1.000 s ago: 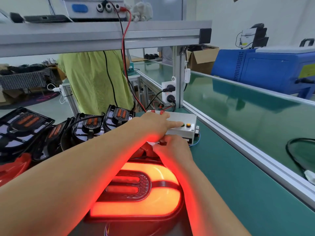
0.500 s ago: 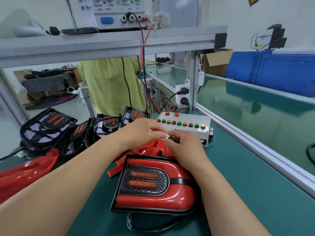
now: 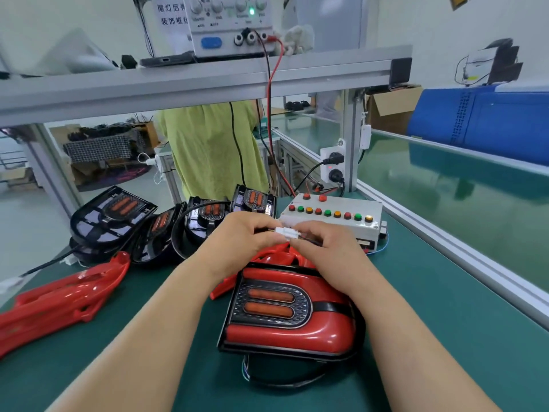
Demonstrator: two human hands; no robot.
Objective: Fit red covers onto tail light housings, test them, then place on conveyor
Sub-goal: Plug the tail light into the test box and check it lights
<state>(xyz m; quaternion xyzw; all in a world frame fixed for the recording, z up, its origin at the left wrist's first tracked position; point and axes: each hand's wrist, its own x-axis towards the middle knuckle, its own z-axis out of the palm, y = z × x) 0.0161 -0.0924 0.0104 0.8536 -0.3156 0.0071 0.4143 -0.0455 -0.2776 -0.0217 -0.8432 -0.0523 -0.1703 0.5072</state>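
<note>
- The tail light [image 3: 291,319], with its red cover fitted, lies flat on the green worktop [image 3: 445,337] in the middle, towards the near edge. Its two orange strips face up and it is dark.
- A black cable [image 3: 282,382] loops out from under the near side of the tail light.
- Above the far end of the tail light, both hands meet on a small white connector [image 3: 286,233].
- The left hand [image 3: 243,236] pinches the left end of the connector between thumb and curled fingers.
- The right hand [image 3: 326,248] pinches the right end the same way, where thin wires run out of the plug.
- Just behind the hands stands a pale test box [image 3: 332,218] with rows of red, green and yellow buttons. It sits near the worktop's right edge.
- Loose red covers [image 3: 276,257] lie between the tail light and the test box, partly hidden by the hands.
- More red covers [image 3: 65,295] lie piled at the left edge of the worktop.
- A row of black housings [image 3: 113,215] leans along the far left of the worktop, each showing orange strips.
- Beyond the right edge, past an aluminium rail, runs the green conveyor [image 3: 445,188].
- A socket block [image 3: 334,166] with two plugs is fixed to the post at the far right corner.
- On the shelf [image 3: 208,81] overhead stands a power supply [image 3: 228,22] with a green lamp on. A red lead [image 3: 269,114] hangs from it towards the test box.
- A person in a yellow-green shirt [image 3: 214,150] stands beyond the far edge.
</note>
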